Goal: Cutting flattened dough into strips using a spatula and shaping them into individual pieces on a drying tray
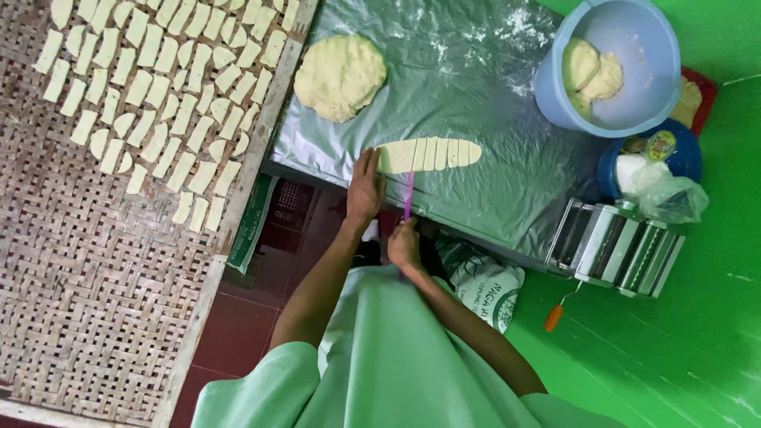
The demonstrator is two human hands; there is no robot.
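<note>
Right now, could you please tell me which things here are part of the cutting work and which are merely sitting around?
In use: left hand on dough strip; right hand with pink knife; woven tray of cut pieces.

Lying about: round dough, blue bucket, pasta roller, sack.

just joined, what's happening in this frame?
A person is slicing a long dough strip on a plastic-covered table. The left hand steadies the strip's end; the right hand holds a pink knife across it. Several cuts are already made. Cut pieces lie on a woven tray alongside.
</note>
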